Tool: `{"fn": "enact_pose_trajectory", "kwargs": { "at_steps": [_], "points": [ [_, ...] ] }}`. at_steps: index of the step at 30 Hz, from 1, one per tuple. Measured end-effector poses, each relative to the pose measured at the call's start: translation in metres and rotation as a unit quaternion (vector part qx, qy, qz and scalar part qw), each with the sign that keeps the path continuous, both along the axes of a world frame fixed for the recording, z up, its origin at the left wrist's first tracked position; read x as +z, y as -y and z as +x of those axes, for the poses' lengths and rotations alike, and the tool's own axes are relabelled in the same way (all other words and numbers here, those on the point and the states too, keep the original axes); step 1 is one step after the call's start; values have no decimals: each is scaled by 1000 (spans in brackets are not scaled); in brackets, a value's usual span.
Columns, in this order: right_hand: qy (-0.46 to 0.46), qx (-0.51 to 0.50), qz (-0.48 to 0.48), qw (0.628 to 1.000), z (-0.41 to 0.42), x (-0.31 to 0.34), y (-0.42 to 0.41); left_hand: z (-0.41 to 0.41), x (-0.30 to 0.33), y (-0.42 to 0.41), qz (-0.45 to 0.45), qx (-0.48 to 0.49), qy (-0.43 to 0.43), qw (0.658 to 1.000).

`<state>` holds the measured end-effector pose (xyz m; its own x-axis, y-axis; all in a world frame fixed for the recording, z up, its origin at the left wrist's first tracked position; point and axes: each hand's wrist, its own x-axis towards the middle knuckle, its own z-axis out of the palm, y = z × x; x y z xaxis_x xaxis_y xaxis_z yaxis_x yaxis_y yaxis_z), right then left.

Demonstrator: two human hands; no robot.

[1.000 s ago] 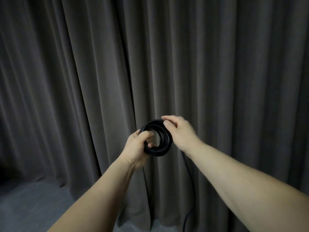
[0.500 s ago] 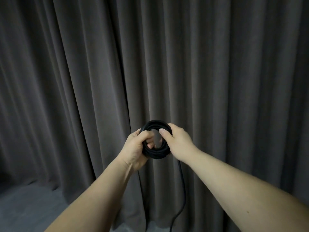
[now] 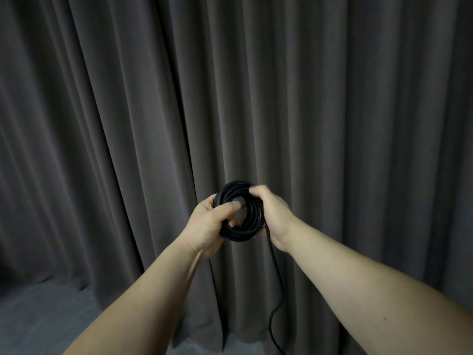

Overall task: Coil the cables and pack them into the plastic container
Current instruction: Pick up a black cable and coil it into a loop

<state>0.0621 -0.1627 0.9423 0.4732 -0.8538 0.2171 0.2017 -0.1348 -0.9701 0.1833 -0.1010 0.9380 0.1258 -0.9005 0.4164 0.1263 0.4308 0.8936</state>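
Cable tail point(image 3: 275, 278) cut off below

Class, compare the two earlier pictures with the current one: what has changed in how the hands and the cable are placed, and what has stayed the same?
The right hand has moved from the top of the black cable coil down its right side and now grips it. The loose tail has swung left. The left hand keeps its grip on the coil, in front of the grey curtain.

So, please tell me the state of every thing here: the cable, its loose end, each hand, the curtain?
Cable coil: wound into loops, held in the air.
Loose tail: uncoiled, hanging down out of frame.
Left hand: grips the coil.
Right hand: grips the coil.
Curtain: drawn closed.
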Motion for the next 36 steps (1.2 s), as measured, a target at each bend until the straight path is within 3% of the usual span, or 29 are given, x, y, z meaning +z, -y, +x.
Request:
{"fn": "enact_pose_trajectory", "kwargs": {
  "at_steps": [6,11,16,20,23,26,29,32,36],
  "points": [
    [-27,-190,-136,972,4,6,-1,-11,6,-5,1,-73,-39,997],
    [-23,-197,-148,969,0,8,1,-21,13,-9,27,-62,-83,994],
    [-14,-202,-129,971,1,1,2,-34,15,-10,56,8,-100,993],
    [-34,-62,-96,993,-2,-3,2,-24,15,-6,46,92,-126,987],
    [-73,18,-66,995,-10,-17,4,-5,25,-6,24,144,-194,970],
    [-46,-40,-73,995,-15,-25,8,8,33,-13,17,168,-234,957],
    [-19,-167,-83,982,-15,-18,15,13,34,-20,22,172,-278,945],
    [-90,-218,-174,956,-12,-16,14,14,36,-21,26,172,-306,936],
    [-229,-98,-273,929,-12,-35,3,17,40,-21,7,218,-329,919]
  ]
}}
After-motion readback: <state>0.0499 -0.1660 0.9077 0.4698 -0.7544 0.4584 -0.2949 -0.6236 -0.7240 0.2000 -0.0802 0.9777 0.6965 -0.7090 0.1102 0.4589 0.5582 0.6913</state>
